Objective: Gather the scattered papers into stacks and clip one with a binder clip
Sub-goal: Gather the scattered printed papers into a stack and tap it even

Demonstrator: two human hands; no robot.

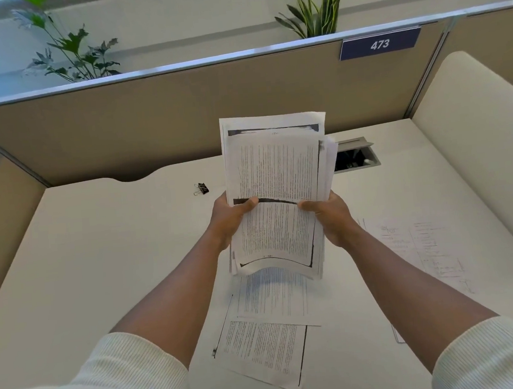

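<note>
you hold a bendy stack of papers (275,192), thin printed sheets with dark edges, up over the smooth white desk (99,254). more sheets (265,345) lie flat below. a small black binder clip (201,188) sits to the left. your left hand (231,218) and right hand (331,215) are closed on the stack's sides, thumbs on top.

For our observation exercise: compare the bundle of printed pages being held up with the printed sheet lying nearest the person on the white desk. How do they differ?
The held bundle of printed pages is many sheets thick; the single printed sheet near the desk edge is one page. The bundle is raised off the white desk, gripped by the left hand and right hand; the sheet lies flat, untouched. The bundle's bottom edge curls; the sheet is skewed. Both show dense photocopied text with dark edges.
</note>
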